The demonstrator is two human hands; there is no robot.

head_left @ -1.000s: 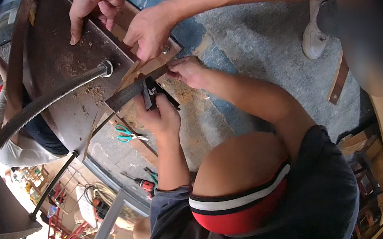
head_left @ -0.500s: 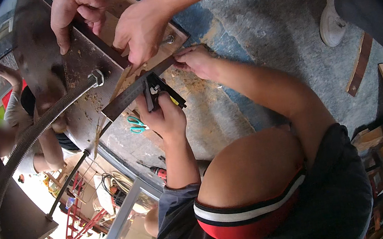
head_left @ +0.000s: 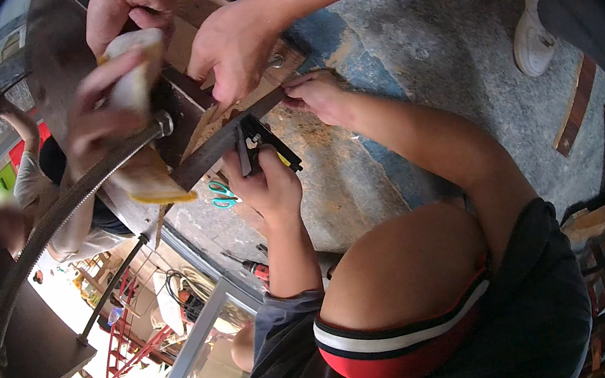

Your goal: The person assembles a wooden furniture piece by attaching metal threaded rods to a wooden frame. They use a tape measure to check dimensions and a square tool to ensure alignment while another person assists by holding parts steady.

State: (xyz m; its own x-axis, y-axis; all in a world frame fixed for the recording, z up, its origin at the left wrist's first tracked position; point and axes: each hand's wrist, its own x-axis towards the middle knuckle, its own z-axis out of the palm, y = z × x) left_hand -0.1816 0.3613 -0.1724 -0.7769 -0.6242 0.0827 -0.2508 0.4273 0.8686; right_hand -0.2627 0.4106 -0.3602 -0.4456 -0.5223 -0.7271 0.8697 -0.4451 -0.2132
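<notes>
My left hand (head_left: 272,185) is closed round a black hand tool (head_left: 259,145) with a yellow mark, resembling a staple gun. The tool sits against a dark brown strip (head_left: 208,155) along the edge of a dark panel (head_left: 40,357). My right hand (head_left: 322,100) pinches the strip's far right end. Just beyond, another person's hand (head_left: 233,50) presses near the panel edge, and a second hand (head_left: 133,6) rests further left. A motion-blurred hand (head_left: 99,100) holds a whitish cloth with yellow edges (head_left: 135,85) over the panel, hiding part of it.
A braided metal hose (head_left: 69,199) arches over the panel. Teal-handled scissors (head_left: 224,196) and a red drill (head_left: 256,270) lie below. A grey mat (head_left: 415,62) covers the floor, with a brown strip (head_left: 576,106) and someone's white shoe (head_left: 532,43) at right. Another person (head_left: 34,184) is at left.
A blurred hand with a whitish cloth has come in over the panel, where wood crumbs lay bare before. My hands keep their holds on the tool and the strip.
</notes>
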